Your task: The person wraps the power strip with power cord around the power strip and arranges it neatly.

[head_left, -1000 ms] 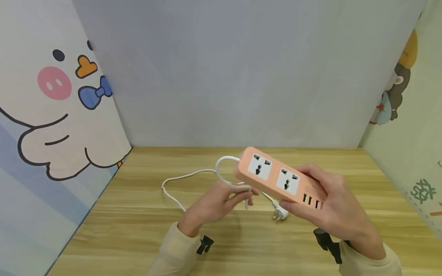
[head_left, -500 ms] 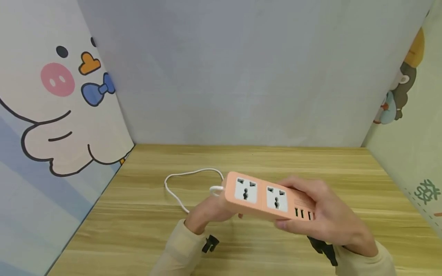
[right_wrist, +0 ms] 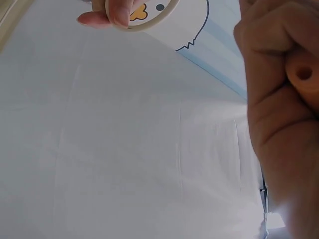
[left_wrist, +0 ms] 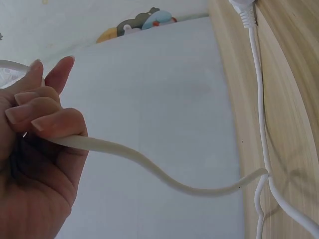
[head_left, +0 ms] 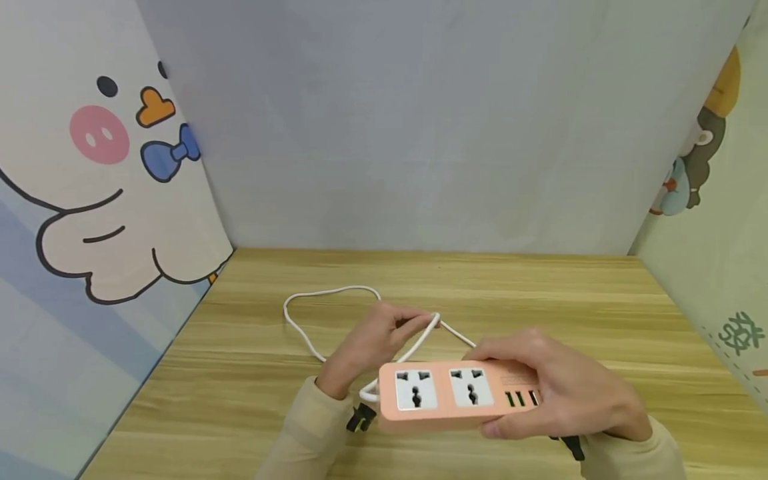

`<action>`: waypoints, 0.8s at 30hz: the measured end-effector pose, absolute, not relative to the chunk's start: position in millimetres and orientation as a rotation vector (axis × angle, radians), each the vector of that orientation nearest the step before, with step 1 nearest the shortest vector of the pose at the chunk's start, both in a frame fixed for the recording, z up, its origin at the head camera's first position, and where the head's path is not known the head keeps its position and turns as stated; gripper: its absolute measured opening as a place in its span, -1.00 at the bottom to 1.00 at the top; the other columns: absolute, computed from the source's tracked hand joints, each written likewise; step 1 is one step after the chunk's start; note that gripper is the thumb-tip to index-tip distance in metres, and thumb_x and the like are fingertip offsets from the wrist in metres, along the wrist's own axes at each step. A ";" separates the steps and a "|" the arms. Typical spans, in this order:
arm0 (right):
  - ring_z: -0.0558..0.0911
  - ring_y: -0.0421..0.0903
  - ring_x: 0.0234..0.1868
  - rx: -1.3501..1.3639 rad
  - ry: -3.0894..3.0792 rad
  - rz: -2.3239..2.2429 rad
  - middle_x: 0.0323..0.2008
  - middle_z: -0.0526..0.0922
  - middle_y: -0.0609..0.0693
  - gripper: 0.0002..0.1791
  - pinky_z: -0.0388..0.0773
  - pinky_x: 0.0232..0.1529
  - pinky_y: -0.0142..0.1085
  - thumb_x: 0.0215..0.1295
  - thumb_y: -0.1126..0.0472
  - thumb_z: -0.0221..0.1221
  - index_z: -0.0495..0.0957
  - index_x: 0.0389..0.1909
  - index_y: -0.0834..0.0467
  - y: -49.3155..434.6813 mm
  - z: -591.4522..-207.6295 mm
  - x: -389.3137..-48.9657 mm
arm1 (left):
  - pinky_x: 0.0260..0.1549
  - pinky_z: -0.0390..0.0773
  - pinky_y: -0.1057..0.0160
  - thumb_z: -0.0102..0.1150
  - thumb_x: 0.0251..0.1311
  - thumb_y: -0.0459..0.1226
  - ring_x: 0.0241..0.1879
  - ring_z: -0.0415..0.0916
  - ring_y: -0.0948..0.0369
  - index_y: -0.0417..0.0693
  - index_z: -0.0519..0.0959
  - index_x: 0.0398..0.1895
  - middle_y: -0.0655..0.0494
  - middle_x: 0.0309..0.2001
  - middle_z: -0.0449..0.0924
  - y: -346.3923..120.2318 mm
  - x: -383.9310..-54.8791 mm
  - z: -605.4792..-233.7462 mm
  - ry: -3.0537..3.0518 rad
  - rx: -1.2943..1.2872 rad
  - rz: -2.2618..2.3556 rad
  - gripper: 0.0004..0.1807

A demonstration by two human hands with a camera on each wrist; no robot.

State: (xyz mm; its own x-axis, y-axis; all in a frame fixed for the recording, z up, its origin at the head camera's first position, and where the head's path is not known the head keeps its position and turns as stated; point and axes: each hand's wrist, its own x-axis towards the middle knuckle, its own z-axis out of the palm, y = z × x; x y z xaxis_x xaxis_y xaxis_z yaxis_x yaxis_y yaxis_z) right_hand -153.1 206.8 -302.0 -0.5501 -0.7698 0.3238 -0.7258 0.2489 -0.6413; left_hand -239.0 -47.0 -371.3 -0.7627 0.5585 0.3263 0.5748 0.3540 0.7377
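Note:
My right hand (head_left: 564,390) grips the right end of a peach power strip (head_left: 441,420), thumb along the near side and fingers over the far side. The strip is held up, its two white sockets and USB ports facing me. From its left end a white power cord (head_left: 419,340) loops up to my left hand (head_left: 375,333), which pinches it between thumb and fingers. In the left wrist view the cord (left_wrist: 184,188) also runs through the curled fingers and sags toward the tabletop. Only an end of the strip (right_wrist: 304,89) shows in the right wrist view.
More cord curves across the wooden table (head_left: 540,287) behind and left of my left hand. The white plug (left_wrist: 242,6) lies on the table in the left wrist view; the power strip and right hand hide it from the head view. Grey and cartoon-printed panels surround the table.
My right hand has lowered the power strip toward me and left, turning it nearly level. My left hand, lower half a second ago, has risen behind the strip with the cord.

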 end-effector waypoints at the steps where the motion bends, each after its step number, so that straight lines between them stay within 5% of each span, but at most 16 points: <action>1: 0.53 -0.41 -0.43 -1.463 2.439 -1.178 -0.35 0.62 -0.30 -0.57 0.48 -0.45 -0.48 0.14 0.14 0.45 0.58 0.02 -0.16 206.9 -302.3 -153.5 | -0.47 0.35 0.45 0.11 0.48 -0.21 -0.56 0.27 0.41 -0.10 0.76 -0.06 0.02 -0.35 0.74 -46.9 -239.0 -371.0 -2.562 -1.059 -1.381 -0.74; 7: 0.53 -0.42 -0.39 -1.435 2.459 -1.076 -0.30 0.62 -0.35 -0.59 0.49 -0.39 -0.50 0.18 0.04 0.44 0.58 0.04 -0.19 206.8 -303.4 -154.0 | -0.52 0.29 0.45 0.14 0.47 -0.18 -0.61 0.18 0.42 -0.07 0.79 -0.22 0.10 -0.58 0.55 -47.0 -238.9 -369.4 -2.514 -0.945 -1.320 -0.74; 12: 0.53 -0.43 -0.39 -1.440 2.468 -1.035 -0.29 0.62 -0.36 -0.62 0.49 -0.39 -0.51 0.19 0.00 0.43 0.59 0.02 -0.19 205.8 -304.9 -154.9 | -0.46 0.43 0.45 0.16 0.44 -0.20 -0.56 0.37 0.39 -0.08 0.78 -0.10 0.05 -0.30 0.79 -48.5 -239.0 -368.9 -2.470 -0.934 -1.304 -0.76; 24: 0.52 -0.44 -0.46 -1.355 2.382 -1.022 -0.36 0.62 -0.33 -0.74 0.49 -0.47 -0.48 0.23 -0.02 0.38 0.62 -0.08 -0.17 202.1 -311.3 -163.0 | -0.28 0.68 0.33 0.24 0.38 -0.23 -0.32 0.72 0.26 -0.08 0.80 -0.19 0.03 -0.24 0.81 -53.6 -235.5 -363.4 -2.317 -0.914 -1.138 -0.82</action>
State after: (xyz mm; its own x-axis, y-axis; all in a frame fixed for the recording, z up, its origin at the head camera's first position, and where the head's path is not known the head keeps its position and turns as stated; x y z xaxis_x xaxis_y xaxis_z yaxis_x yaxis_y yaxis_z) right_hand -163.0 202.1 -311.3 -0.5523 -0.8209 0.1450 -0.6705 0.3342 -0.6624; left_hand -235.5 -53.6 -363.4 -0.7058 0.3790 0.5985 0.7053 0.4547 0.5439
